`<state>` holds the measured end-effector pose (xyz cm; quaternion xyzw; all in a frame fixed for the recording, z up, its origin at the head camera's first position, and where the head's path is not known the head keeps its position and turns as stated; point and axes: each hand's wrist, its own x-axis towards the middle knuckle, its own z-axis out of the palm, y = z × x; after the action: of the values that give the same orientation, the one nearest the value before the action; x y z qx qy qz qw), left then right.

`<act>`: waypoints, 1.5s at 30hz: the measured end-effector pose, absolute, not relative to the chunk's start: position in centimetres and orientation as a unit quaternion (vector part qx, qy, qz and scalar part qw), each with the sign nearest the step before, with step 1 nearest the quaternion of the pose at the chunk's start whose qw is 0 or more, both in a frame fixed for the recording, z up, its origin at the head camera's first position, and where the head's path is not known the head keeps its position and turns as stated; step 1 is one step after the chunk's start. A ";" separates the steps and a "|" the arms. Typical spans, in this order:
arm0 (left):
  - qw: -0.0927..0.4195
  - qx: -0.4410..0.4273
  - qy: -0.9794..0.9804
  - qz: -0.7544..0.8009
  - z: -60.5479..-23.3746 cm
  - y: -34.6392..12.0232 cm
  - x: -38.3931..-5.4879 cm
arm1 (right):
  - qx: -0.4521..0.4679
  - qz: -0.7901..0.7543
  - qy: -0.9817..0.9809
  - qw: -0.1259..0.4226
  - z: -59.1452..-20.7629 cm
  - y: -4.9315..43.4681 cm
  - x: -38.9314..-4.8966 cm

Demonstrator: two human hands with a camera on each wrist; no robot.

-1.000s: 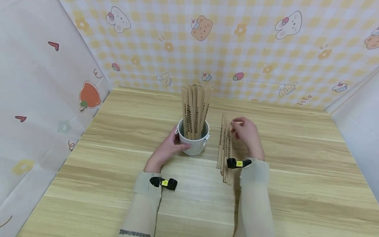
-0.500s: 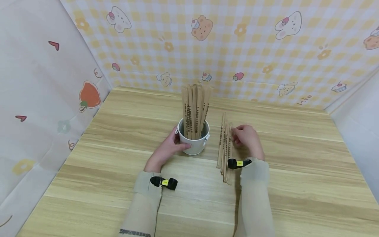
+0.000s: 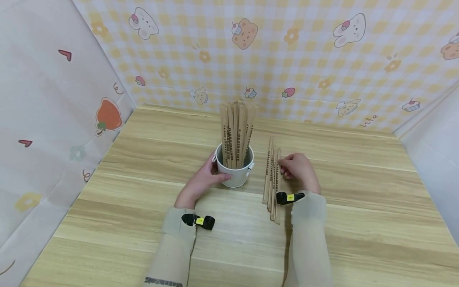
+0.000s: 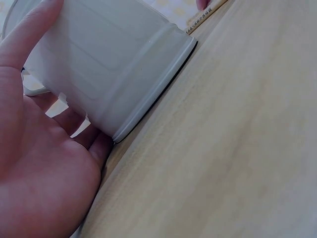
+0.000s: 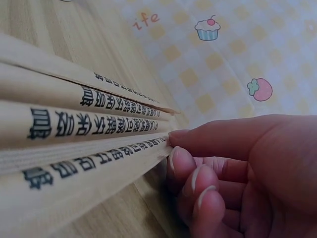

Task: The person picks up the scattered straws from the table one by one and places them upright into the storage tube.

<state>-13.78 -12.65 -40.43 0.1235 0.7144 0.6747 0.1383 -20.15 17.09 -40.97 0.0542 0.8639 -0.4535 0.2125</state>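
A small white metal bucket (image 3: 234, 178) stands upright on the table, with several paper-wrapped straws (image 3: 236, 135) leaning up out of it. My left hand (image 3: 204, 177) grips the bucket from its left, thumb across the front; in the left wrist view the fingers curl behind the bucket wall (image 4: 109, 54). To the right of the bucket lie several more wrapped straws (image 3: 269, 179), side by side and printed with dark lettering. My right hand (image 3: 297, 167) pinches the upper part of the rightmost straw (image 5: 99, 171) at its edge, thumb and forefinger tips together there, the other fingers curled beneath.
The wood-grain table (image 3: 365, 223) reaches back to a yellow checked backdrop (image 3: 294, 63) with cartoon prints. A white printed sheet (image 3: 46, 99) hangs along the left side. Black camera straps (image 3: 201, 221) sit on both sleeves.
My right hand has come down toward me slightly from the straws' far ends and closed its fingertips on the rightmost straw. The left hand and bucket have stayed put.
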 end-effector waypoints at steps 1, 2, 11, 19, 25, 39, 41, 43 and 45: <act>0.138 0.124 0.715 0.674 -40.4 -12.7 -13.8 | 0.054 -0.454 0.864 0.213 -41.0 17.1 -20.2; 0.138 0.123 0.715 0.674 -40.4 -12.7 -13.8 | 0.054 -0.453 0.864 0.214 -41.0 17.1 -20.2; 0.138 0.121 0.712 0.678 -40.4 -12.7 -13.8 | 0.043 -0.462 0.858 0.218 -39.9 17.2 -20.0; 0.141 0.121 0.714 0.676 -40.5 -12.6 -13.8 | 0.045 -0.469 0.869 0.153 -37.2 18.1 -19.1; 0.136 0.124 0.708 0.682 -40.7 -12.7 -13.9 | 0.043 -0.486 0.868 0.096 -34.6 18.0 -18.2; 0.122 0.121 0.720 0.672 -43.3 -12.8 -14.8 | 0.003 -0.518 0.850 -0.100 -28.6 15.7 -14.8; 0.122 0.119 0.721 0.672 -43.2 -12.8 -14.7 | -0.014 -0.527 0.839 -0.135 -27.5 14.9 -14.0; 0.123 0.116 0.721 0.672 -43.2 -12.8 -14.7 | -0.034 -0.536 0.826 -0.172 -26.5 14.2 -13.1; 0.124 0.113 0.723 0.670 -43.1 -12.8 -14.7 | -0.052 -0.545 0.810 -0.211 -25.7 13.6 -12.4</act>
<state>-14.68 -12.84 -43.10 0.1129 0.7234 0.6698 0.1239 -12.38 13.63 -25.72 -0.0518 0.8099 -0.5450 -0.2107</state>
